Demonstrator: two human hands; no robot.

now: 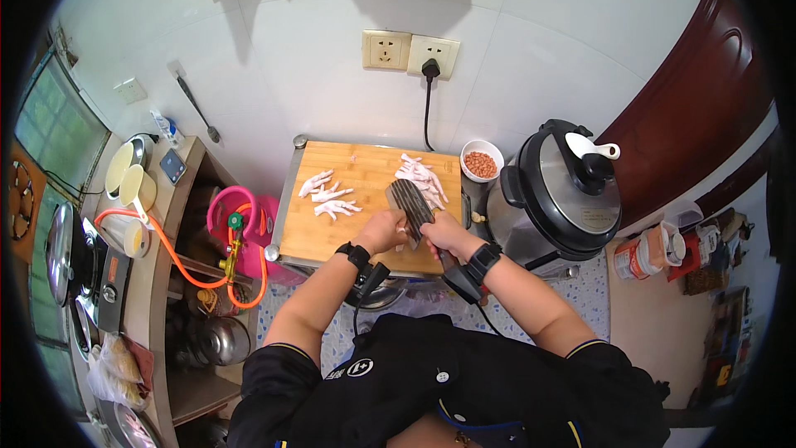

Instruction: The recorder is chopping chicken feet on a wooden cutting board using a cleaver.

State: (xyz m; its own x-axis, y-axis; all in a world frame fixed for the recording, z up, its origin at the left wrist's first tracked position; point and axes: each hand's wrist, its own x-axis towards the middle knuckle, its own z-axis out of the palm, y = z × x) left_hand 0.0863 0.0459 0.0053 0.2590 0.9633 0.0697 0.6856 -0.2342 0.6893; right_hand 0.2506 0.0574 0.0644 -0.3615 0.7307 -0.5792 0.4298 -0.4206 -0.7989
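My right hand [446,234] grips the handle of a cleaver [408,198], its broad ridged blade slanting up and left over a bamboo cutting board [367,168]. My left hand [380,231] is curled beside the blade's left side, holding a pale chicken foot [400,248] that is mostly hidden by fingers and blade. Several chicken feet [336,207] lie spread on the board's left part. A pile of chicken feet [420,173] rests at the upper right, partly behind the blade. Both wrists wear black straps with cabled devices.
A white bowl of peanuts [480,163] stands right of the board, close to an electric pressure cooker [563,199] with a white scoop on its lid. To the left are a pink bucket [217,208], an orange gas hose [177,261] and a counter with a gas stove [112,289].
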